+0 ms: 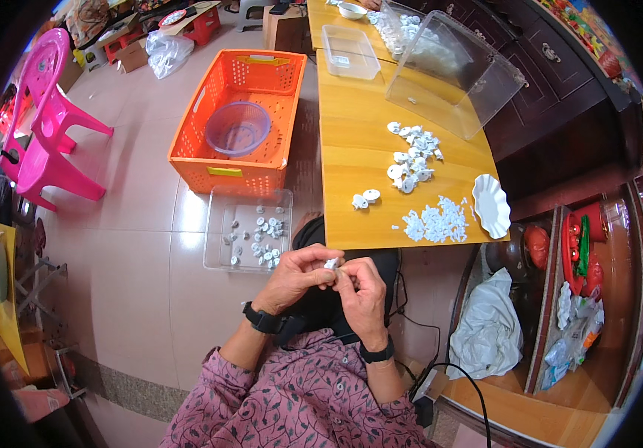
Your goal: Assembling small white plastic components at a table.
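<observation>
A small white plastic piece [331, 263] sits between my fingertips, just off the table's front edge and above my lap. My left hand [297, 278] pinches it between thumb and forefinger. Fingers closed, my right hand [360, 293] presses against its right side; whether a second tiny part is in them is hidden. On the yellow table [359, 160] lie a cluster of white round-headed plastic parts [415, 157], two more of them [365, 198] apart to the left, and a heap of tiny white pieces [439, 222]. To my left, a clear tray [212, 254] holds several similar parts.
An orange crate [179, 153] with a clear purple bowl [238, 128] stands left of the table. A scalloped white dish [491, 207], a clear container [350, 52] and a tilted clear bin [441, 82] are on the tabletop. Farther left is a pink chair [53, 160]; cables [478, 388] run at lower right.
</observation>
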{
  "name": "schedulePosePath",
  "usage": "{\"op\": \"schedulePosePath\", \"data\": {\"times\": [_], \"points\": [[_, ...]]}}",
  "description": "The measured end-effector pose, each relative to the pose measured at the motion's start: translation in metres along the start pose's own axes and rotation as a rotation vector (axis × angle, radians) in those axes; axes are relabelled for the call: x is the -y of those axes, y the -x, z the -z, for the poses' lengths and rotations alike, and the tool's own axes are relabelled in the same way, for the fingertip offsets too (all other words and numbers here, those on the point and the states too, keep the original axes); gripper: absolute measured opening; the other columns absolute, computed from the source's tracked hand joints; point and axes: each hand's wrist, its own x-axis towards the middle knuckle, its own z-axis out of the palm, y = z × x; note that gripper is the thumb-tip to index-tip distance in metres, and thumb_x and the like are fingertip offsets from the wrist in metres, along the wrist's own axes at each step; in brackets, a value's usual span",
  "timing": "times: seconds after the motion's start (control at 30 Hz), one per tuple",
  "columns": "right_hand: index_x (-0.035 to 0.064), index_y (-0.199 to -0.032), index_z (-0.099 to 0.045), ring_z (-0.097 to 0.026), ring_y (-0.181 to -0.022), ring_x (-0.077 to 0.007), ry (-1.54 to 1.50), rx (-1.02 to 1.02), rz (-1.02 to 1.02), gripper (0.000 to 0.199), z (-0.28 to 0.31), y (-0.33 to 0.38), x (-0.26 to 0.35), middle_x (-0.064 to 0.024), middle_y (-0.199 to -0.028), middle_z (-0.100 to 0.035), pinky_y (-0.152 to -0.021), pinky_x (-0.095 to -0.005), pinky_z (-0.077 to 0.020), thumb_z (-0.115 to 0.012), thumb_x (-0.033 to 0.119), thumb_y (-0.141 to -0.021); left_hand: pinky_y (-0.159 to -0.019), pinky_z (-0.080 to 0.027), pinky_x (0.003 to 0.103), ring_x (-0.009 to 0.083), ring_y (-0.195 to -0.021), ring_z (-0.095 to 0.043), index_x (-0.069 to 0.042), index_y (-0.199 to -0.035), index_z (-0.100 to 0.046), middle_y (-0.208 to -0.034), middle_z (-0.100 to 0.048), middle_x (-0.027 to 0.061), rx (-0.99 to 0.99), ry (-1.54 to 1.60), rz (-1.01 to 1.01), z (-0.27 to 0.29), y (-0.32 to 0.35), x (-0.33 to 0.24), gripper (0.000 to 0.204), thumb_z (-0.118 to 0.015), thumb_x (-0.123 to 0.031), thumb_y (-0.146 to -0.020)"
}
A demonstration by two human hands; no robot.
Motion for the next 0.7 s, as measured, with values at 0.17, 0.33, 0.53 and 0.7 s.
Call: {"op": "schedulePosePath", "data": {"times": [0.17,0.33,0.53,0.7], "points": [[-0.0021,-0.091,-0.060,-0.063,-0.069,-0.0132,-0.046,0.005,-0.075,0.007,-0.006,-0.003,-0.001,-0.0077,-0.089,-0.059,-0.061,-0.0262,-0.0501,-0.065,0.002,-0.093,-0.070,-0.054,0.023,0.0114,-0.079,-0.064,0.002,-0.121,-0.065,-0.107,-0.069,0.0086,-0.146,0.040,-0.021,0.018,0.003,-0.007,0.031,-0.068,-0.002,-0.091],[-0.0030,-0.099,-0.063,-0.063,-0.071,-0.0115,0.004,-0.089,-0.063,0.008,-0.001,-0.006,-0.017,-0.0070,-0.093,-0.059,-0.065,-0.0252,-0.0518,-0.064,0.003,-0.094,-0.069,-0.055,0.025,0.0149,-0.078,-0.066,0.002,-0.120,-0.062,-0.099,-0.069,0.0076,-0.566,0.184,-0.059,0.068,-0.005,0.019,0.029,-0.068,-0.008,-0.094],[-0.0036,-0.106,-0.060,-0.065,-0.082,-0.0295,0.212,-0.134,-0.047,0.015,0.016,-0.013,-0.034,-0.0171,-0.103,-0.059,-0.073,-0.0364,-0.0535,-0.061,-0.001,-0.091,-0.074,-0.058,0.028,0.0183,-0.085,-0.065,0.003,-0.111,-0.060,-0.098,-0.064,0.0079,-0.792,0.419,0.010,0.140,-0.001,0.064,0.020,-0.066,-0.007,-0.095],[-0.0025,-0.113,-0.058,-0.058,-0.102,-0.0370,0.524,-0.256,0.042,0.023,0.035,-0.022,-0.056,-0.0193,-0.108,-0.055,-0.087,-0.0439,-0.0491,-0.058,-0.002,-0.089,-0.076,-0.059,0.029,0.0201,-0.087,-0.065,0.004,-0.112,-0.058,-0.100,-0.063,0.0097,-0.793,0.460,0.032,0.173,0.001,0.087,0.020,-0.065,-0.002,-0.094]]}}
